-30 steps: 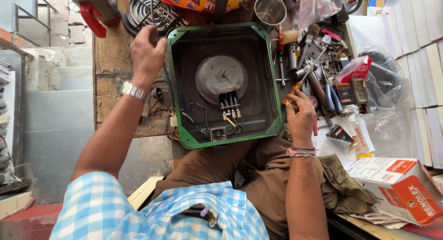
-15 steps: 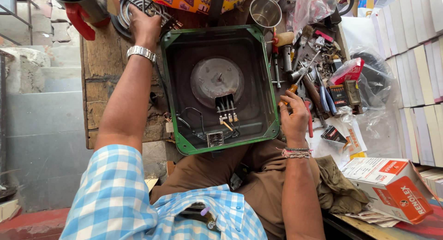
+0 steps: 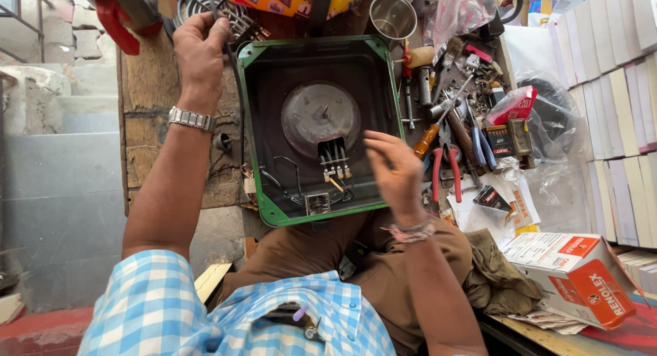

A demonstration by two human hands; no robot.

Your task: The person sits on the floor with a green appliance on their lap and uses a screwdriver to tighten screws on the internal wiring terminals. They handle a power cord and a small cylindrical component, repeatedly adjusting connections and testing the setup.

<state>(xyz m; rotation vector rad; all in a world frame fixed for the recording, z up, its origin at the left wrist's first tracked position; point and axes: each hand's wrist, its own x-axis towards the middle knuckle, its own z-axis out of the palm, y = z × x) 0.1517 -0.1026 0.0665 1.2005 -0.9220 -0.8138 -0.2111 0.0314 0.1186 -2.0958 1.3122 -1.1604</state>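
Note:
An upturned green stove casing (image 3: 254,123) lies in front of me, with a round metal plate (image 3: 320,116) and a wired terminal block (image 3: 334,166) inside. My left hand (image 3: 200,45), a metal watch on its wrist, is curled on the edge of a coil heating element (image 3: 236,17) just past the casing's far left corner. My right hand (image 3: 393,171) hovers over the casing's right rim with fingers apart and nothing in it.
Loose tools crowd the bench right of the casing: an orange-handled screwdriver (image 3: 426,140), red-handled pliers (image 3: 445,171), small packets. A steel cup (image 3: 393,15) stands at the back. A white and orange cardboard box (image 3: 582,277) lies near right. The wooden bench edge (image 3: 147,123) drops off on the left.
My left hand has gone from the casing's left corner up to the coil and closed on it. My right hand has left the tools and come left over the casing's rim.

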